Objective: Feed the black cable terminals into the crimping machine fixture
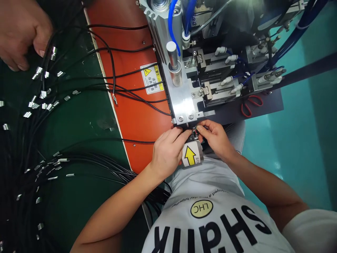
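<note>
At the front edge of the machine (181,100), my two hands meet over a small black fixture with a bit of red in it. My left hand (168,151) is closed, thumb and index finger pinched at the fixture's left side. A thin black cable (126,140) runs in from the left and disappears under this hand. From the other side, my right hand (214,138) pinches with thumb and forefinger at the same spot; what lies between its fingertips is too small and covered to name. Just below sits a round metal part with a yellow arrow label (191,154).
Black cables with silver metal ends (43,95) spread over the green mat (86,116), and more cross the orange base plate (137,119). Another person's hand (23,33) is at upper left. Red-handled scissors (249,105) lie right of the machine. Blue air tubes (297,35) hang at upper right.
</note>
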Tool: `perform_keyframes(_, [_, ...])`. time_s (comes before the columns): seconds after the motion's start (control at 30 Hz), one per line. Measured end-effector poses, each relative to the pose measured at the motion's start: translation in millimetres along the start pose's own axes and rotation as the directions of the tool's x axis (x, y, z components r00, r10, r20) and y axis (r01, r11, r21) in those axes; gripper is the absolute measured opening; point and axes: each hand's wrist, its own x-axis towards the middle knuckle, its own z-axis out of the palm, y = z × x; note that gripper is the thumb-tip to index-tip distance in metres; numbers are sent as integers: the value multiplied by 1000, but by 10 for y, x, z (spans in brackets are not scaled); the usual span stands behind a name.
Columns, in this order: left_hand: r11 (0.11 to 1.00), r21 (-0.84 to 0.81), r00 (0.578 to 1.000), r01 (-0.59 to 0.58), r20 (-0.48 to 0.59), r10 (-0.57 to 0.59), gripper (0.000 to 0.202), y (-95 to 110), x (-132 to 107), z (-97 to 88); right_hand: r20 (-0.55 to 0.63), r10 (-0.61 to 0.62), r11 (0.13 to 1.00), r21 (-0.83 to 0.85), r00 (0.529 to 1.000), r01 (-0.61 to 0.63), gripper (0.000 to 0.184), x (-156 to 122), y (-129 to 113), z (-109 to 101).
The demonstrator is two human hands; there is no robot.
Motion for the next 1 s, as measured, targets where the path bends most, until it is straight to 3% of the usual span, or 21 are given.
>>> perform_keyframes(0.1, [1000, 0, 1000, -6, -3, 6, 31, 1, 10, -6, -72, -31, 999, -18, 997, 30, 23, -29, 12, -70])
perform_keyframes(0.2, [1000, -10, 1000, -10, -13, 10, 29, 3, 20, -2, -119, -153, 985, -93, 981, 142, 20, -131, 51, -88])
perform_keyframes(0.4, [1000, -12, 1000, 16, 3, -16, 27, 10, 24, 21, -90, -344, 902, -308, 935, 302, 21, -289, 82, -78])
perform_keyframes(0.67, [1000, -13, 1000, 15, 8, -15, 28, 16, 28, 26, -17, -563, 669, -596, 827, 444, 27, -353, -13, -114])
perform_keyframes(0.9, [1000, -15, 1000, 12, 3, -12, 27, 8, 25, 22, 67, -649, 497, -717, 758, 489, 36, -391, 88, -119])
perform_keyframes(1.0, [1000, -11, 1000, 6, -2, -6, 26, 11, 25, 15, 97, -658, 462, -731, 746, 502, 39, -391, 103, -108])
